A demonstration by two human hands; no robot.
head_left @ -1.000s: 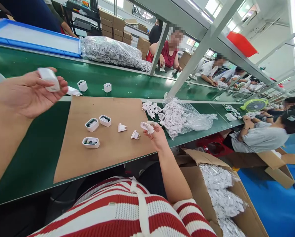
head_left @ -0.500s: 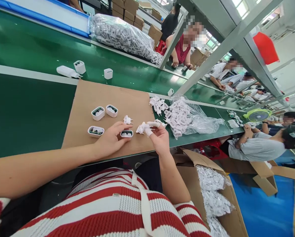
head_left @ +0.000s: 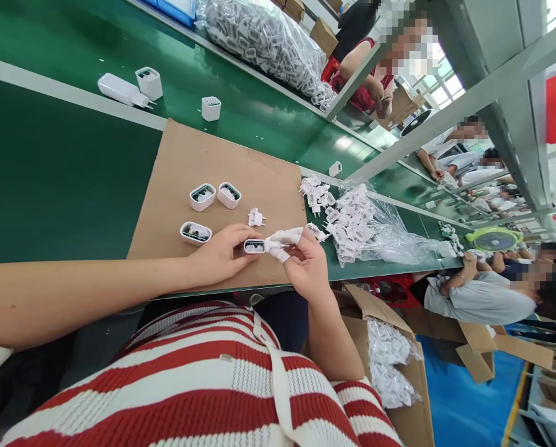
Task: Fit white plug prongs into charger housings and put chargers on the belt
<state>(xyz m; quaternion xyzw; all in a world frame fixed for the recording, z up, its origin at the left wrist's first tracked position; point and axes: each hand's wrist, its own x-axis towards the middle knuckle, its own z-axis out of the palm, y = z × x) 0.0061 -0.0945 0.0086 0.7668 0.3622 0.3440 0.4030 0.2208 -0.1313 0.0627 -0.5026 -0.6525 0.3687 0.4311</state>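
Observation:
My left hand (head_left: pixel 226 253) is closed around a white charger housing (head_left: pixel 254 246), its open end showing a dark board inside. My right hand (head_left: pixel 309 266), with white covers on the fingertips, pinches a white plug cap (head_left: pixel 272 244) against that open end. Fingers partly hide the cap, so I cannot tell how far it sits in. A loose plug cap (head_left: pixel 256 217) with two pins lies just beyond my hands on the cardboard sheet (head_left: pixel 166 180). To the left stand three open housings, among them one at the front (head_left: pixel 196 233).
A heap of plug caps (head_left: pixel 352 217) spills from a clear bag right of the cardboard. An assembled charger (head_left: pixel 120 90) and several housings lie on the green belt (head_left: pixel 175 81). A large bag of white parts (head_left: pixel 264 43) lies behind it. Co-workers sit along the line.
My right hand has brought the plug cap leftward to the housing in my left hand; they now meet. The camera view has shifted slightly.

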